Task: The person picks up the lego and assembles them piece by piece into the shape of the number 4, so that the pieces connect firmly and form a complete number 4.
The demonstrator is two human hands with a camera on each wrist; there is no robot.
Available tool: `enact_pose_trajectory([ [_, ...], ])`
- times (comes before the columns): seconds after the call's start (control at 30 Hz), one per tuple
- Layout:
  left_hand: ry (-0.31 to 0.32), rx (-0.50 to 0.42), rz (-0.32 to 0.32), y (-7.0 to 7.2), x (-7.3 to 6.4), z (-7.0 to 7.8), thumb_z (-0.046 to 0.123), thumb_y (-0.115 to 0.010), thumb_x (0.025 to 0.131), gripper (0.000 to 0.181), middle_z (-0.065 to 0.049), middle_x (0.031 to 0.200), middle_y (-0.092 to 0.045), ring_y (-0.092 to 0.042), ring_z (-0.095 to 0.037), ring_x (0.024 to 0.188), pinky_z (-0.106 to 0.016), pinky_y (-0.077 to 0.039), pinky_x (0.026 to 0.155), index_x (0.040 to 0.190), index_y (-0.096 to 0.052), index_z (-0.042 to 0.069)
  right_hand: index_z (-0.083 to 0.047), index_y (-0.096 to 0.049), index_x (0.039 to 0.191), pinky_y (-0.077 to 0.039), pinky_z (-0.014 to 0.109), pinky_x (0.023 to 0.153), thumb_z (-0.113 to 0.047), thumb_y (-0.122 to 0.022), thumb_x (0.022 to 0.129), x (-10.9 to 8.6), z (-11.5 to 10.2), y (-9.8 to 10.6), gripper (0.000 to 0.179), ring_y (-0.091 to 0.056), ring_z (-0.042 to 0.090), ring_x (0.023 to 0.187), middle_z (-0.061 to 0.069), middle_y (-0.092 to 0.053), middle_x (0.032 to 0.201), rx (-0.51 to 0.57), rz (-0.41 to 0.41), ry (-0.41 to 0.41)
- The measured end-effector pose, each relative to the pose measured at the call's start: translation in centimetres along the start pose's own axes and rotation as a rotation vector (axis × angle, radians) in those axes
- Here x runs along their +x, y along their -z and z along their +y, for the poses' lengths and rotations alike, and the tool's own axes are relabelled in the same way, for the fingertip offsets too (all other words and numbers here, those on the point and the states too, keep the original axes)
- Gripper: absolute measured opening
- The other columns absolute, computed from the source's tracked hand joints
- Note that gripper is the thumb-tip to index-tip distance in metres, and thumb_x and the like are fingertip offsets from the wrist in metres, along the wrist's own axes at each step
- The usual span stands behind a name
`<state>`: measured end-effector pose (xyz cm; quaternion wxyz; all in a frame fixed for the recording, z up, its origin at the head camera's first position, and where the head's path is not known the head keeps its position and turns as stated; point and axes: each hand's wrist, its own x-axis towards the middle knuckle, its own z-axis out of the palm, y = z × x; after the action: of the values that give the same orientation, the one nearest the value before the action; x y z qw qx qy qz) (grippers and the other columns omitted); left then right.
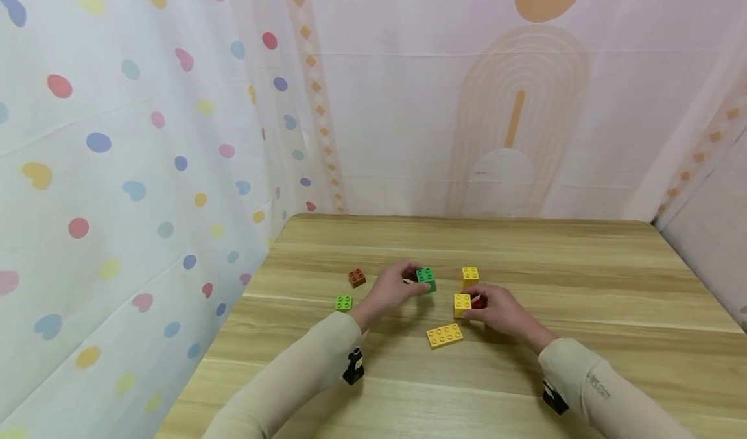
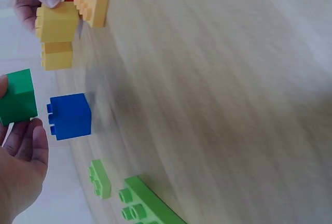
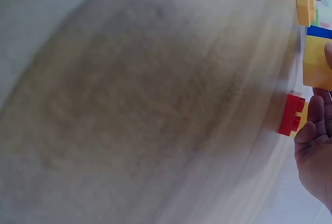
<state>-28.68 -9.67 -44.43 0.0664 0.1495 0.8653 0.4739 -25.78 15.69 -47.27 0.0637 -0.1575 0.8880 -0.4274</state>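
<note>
My left hand (image 1: 399, 284) pinches a dark green toy building block (image 1: 426, 279) between thumb and fingers, studs up. To its right, my right hand (image 1: 495, 307) grips a yellow block (image 1: 462, 305); the left wrist view shows this yellow block (image 2: 58, 23) held by the other hand. A second yellow block (image 1: 470, 275) stands just behind it. Partly hidden by the right hand is a red block (image 1: 479, 303), seen below the fingers in the right wrist view. A blue block (image 2: 71, 116) stands on the table near the left hand, hidden in the head view.
A flat yellow-orange brick (image 1: 445, 335) lies on the wooden table (image 1: 467, 387) in front of the hands. Left of the left hand are a brown block (image 1: 356, 277) and a light green brick (image 1: 343, 303). A larger light green piece (image 2: 148, 203) shows in the left wrist view.
</note>
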Motion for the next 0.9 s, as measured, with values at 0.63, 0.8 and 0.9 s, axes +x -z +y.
enact_pose_trajectory([
  [0.63, -0.059, -0.028, -0.132, -2.3, 1.9, 2.2, 0.028, -0.077, 0.089, 0.033, 0.004, 0.103, -0.064, -0.058, -0.013, 0.095, -0.031, -0.049, 0.084, 0.118, -0.066, 0.017, -0.003, -0.069, 0.119, -0.05, 0.035, 0.078, -0.023, -0.082, 0.083, 0.1, 0.6, -0.1, 0.043, -0.058, 0.018, 0.089, 0.002, -0.068, 0.1, 0.018, 0.013, -0.109],
  [0.8, -0.053, -0.028, -0.162, -2.5, 2.2, 2.0, 0.028, -0.078, 0.088, 0.034, 0.005, 0.103, -0.065, -0.059, -0.012, 0.096, -0.032, -0.049, 0.086, 0.118, -0.066, 0.019, -0.003, -0.07, 0.118, -0.049, 0.034, 0.077, -0.022, -0.083, 0.083, 0.2, 0.6, -0.2, 0.042, -0.057, 0.018, 0.088, 0.003, -0.068, 0.098, 0.037, 0.018, -0.14],
  [0.9, -0.042, -0.04, -0.164, -2.7, 2.3, 1.8, 0.026, -0.079, 0.087, 0.03, 0.004, 0.101, -0.066, -0.06, -0.013, 0.095, -0.032, -0.049, 0.085, 0.113, -0.068, 0.019, -0.003, -0.07, 0.119, -0.049, 0.034, 0.078, -0.021, -0.083, 0.082, 0.2, 0.6, -0.3, 0.043, -0.057, 0.018, 0.088, 0.003, -0.068, 0.099, 0.058, 0.021, -0.145],
])
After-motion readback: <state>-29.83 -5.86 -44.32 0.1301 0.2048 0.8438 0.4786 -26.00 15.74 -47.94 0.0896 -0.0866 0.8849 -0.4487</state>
